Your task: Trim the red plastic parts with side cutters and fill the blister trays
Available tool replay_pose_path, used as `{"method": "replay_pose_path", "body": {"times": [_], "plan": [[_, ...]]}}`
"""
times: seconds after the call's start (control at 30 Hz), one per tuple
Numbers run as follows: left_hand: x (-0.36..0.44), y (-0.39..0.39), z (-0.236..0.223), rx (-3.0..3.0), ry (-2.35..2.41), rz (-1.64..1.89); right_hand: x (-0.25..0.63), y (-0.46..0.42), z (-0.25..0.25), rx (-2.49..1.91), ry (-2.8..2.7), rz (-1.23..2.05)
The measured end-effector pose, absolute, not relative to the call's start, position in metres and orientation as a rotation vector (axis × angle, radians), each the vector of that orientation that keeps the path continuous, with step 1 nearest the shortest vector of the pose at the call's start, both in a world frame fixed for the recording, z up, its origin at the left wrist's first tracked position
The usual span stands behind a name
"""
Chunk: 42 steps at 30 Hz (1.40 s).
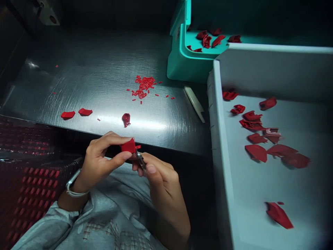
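Observation:
My left hand (pixel 102 158) pinches a small red plastic part (pixel 128 146) between thumb and fingers, just in front of the metal table's near edge. My right hand (pixel 160 180) is closed around a small metal cutting tool (pixel 141 160) whose tip touches the red part's right side. A tiny red stub (pixel 137 147) sticks out where the tool meets the part. Both hands hover over my lap, above a grey shirt.
A steel table (pixel 99 80) carries a pile of red offcuts (pixel 144 85), three loose red parts (pixel 126 119) and a white blade-like tool (pixel 194 102). A grey bin (pixel 260 194) at the right and a teal bin (pixel 182 59) behind it hold several red parts. A red crate (pixel 26 173) sits at the left.

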<state>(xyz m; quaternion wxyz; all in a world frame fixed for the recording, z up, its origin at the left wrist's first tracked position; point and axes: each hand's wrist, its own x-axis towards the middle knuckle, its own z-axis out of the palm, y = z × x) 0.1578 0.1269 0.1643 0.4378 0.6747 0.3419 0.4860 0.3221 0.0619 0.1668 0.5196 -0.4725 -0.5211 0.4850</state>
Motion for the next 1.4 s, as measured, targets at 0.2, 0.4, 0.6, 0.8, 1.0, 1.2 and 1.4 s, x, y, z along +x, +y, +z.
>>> {"method": "replay_pose_path", "body": {"times": [0.2,0.4,0.6,0.8,1.0,1.2,1.4], "plan": [[0.152,0.131,0.171,1.764,0.867,1.101,0.327,0.063,0.168,-1.131,-1.253,1.218],[0.152,0.128,0.171,1.794,0.892,1.112,0.327,0.063,0.171,-1.142,-1.268,1.223],[0.151,0.127,0.17,1.788,0.918,1.086,0.326,0.064,0.169,-1.142,-1.272,1.203],[0.151,0.128,0.172,1.81,0.981,1.057,0.326,0.066,0.165,-1.172,-1.273,1.204],[0.152,0.129,0.173,1.827,0.995,1.027,0.323,0.068,0.159,-1.179,-1.284,1.163],[0.151,0.134,0.169,1.837,1.064,1.007,0.316,0.073,0.144,-1.21,-1.177,1.231],[0.148,0.136,0.168,1.8,1.123,0.92,0.314,0.081,0.138,-1.026,-0.825,1.537]]}}
